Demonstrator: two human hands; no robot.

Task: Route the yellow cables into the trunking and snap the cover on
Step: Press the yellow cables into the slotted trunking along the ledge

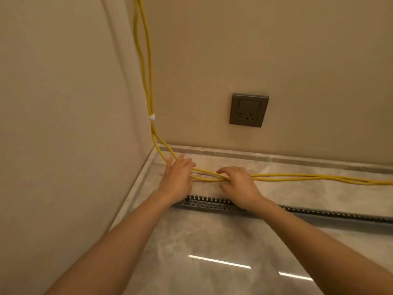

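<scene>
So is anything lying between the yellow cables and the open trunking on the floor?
Nothing visible does. The yellow cables lie on bare floor on the wall side of the trunking. Only the person's right hand and forearm cross that strip; the left hand rests on the cables.

Beige walls (63, 103) meet glossy marble floor (202, 241); a grey socket (248, 110) sits low.

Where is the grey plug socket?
In the head view, the square grey wall socket sits on the beige back wall, right of the hanging yellow cables and above the right hand.
</scene>
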